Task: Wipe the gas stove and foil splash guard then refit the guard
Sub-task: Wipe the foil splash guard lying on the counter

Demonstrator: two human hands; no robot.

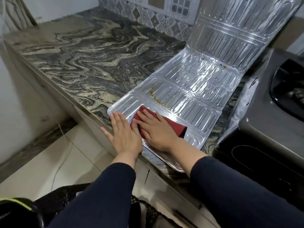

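The foil splash guard [194,89] lies unfolded on the marbled counter [85,51], its far panel leaning up against the tiled wall. Brown grease streaks mark its middle panel. A dark red cloth [172,125] lies on the near panel. My right hand [156,130] presses flat on the cloth with straight fingers. My left hand [123,130] rests flat on the guard's near left corner and the counter edge, fingers straight. The gas stove [269,116], dark grey, stands to the right of the guard.
The counter's front edge runs diagonally under my hands, with cabinet fronts below. A pale tiled floor [54,162] with a thin cable lies to the left. Patterned wall tiles [158,18] back the counter.
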